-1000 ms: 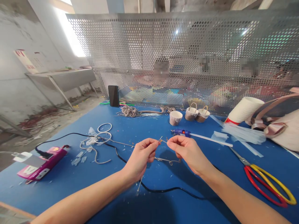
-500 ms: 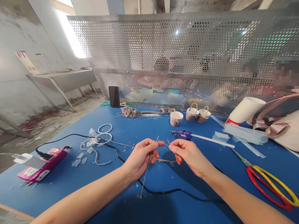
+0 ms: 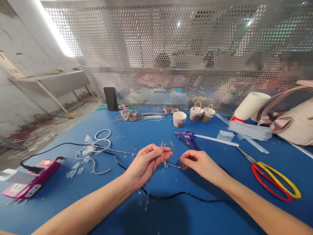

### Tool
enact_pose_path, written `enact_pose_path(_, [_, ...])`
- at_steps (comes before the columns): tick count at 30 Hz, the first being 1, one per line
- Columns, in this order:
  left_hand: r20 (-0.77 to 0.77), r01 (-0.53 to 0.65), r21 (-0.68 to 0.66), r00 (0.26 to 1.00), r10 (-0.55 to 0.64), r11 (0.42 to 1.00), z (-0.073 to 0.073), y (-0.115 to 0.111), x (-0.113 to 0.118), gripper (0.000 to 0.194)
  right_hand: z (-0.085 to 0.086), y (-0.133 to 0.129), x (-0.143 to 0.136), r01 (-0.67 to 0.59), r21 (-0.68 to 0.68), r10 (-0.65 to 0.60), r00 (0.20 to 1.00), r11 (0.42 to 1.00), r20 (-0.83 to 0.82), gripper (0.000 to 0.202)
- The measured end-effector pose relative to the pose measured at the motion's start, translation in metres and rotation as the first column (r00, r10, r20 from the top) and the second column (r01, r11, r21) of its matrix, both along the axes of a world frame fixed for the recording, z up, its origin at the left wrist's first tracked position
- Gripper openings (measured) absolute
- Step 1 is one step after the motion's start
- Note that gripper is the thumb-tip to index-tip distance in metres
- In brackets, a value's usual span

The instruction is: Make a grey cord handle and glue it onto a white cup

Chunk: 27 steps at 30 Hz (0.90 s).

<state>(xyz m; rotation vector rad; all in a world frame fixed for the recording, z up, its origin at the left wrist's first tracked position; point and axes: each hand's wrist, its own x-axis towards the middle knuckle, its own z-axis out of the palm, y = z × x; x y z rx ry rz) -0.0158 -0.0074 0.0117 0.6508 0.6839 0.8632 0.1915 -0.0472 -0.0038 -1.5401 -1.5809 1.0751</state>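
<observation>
Looks like the fiddly strand-handling step imo. The left hand (image 3: 148, 161) has its grip pinching a thin strand (image 3: 148, 192) that trails toward the near side of the blue surface (image 3: 210, 218). The right hand (image 3: 201, 164), just right, has fingertips together, can't tell on what. Next move probably calls for a steady pinch.

The left forearm (image 3: 85, 205) and right forearm (image 3: 259, 207) are angled inward; the left hand (image 3: 146, 164) is turned partly palm-up, thumb pressed against fingers, while the right hand (image 3: 201, 164) is held knuckles-up, fingertips pinched
</observation>
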Motion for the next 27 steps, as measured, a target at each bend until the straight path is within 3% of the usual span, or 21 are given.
enact_pose_path(2, [0.0,-0.012,-0.004,1.0,0.012,1.0,0.0,0.001,0.0,0.014,-0.003,0.001,0.015,0.096,0.162,-0.118,0.984,0.982,0.134,0.022])
enact_pose_path(4, [-0.002,-0.019,-0.008,1.0,0.019,1.0,-0.001,0.003,0.0,0.014,-0.009,0.008,0.032,0.215,0.337,-0.305,0.922,0.916,0.24,0.023])
enact_pose_path(6, [-0.007,-0.023,-0.013,1.0,0.023,1.0,-0.001,0.004,0.001,0.015,-0.016,0.019,0.045,0.255,0.377,-0.374,0.882,0.891,0.287,0.023])
enact_pose_path(11, [-0.016,-0.028,-0.021,0.999,0.028,0.999,-0.003,0.003,0.001,0.016,-0.028,0.05,0.048,0.189,0.144,-0.221,0.942,0.971,0.255,0.033])
enact_pose_path(17, [-0.017,-0.035,-0.02,0.999,0.035,0.999,-0.007,0.006,-0.001,0.015,-0.028,0.069,0.04,0.204,0.114,-0.224,0.954,0.972,0.2,0.021])
enact_pose_path(20, [-0.019,-0.055,-0.021,0.998,0.054,0.998,-0.008,0.009,-0.003,0.015,-0.016,0.059,0.035,0.182,0.097,-0.196,0.968,0.979,0.16,0.026])
enact_pose_path(27, [0.003,-0.087,-0.023,0.996,0.087,0.996,-0.011,0.014,-0.004,0.017,0.02,0.0,0.008,0.039,0.086,-0.052,0.985,0.996,0.164,0.034])
